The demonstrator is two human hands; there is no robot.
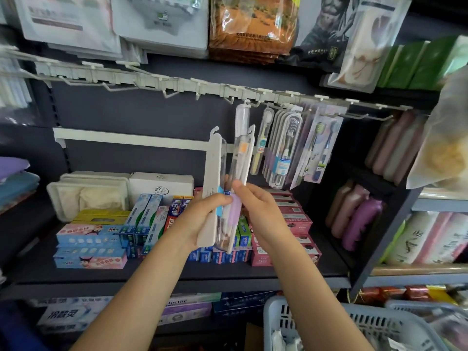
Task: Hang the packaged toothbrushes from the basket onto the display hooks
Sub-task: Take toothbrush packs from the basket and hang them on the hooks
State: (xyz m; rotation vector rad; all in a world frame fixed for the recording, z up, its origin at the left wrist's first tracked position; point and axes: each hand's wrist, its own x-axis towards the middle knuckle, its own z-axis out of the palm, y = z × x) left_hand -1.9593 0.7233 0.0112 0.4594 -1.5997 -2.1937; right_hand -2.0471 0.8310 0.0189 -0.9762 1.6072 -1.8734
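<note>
Already several packs hung on the right-hand hooks (291,107); both the left hand (202,219) and right hand (258,209) grasped toothbrush packs (228,173) below the empty hooks, more waiting in the basket (354,323).

Toothpaste boxes (141,224) in blue, green and red stand packed on the dark shelf (177,274), with pink boxes (296,224) to their right and a white carton (162,184) behind them beside a pale plastic tray (88,196). Pink and purple bottles (354,216) lean in the side compartment; flat packets (162,24) and an orange-brown pouch (253,24) hang above
</note>
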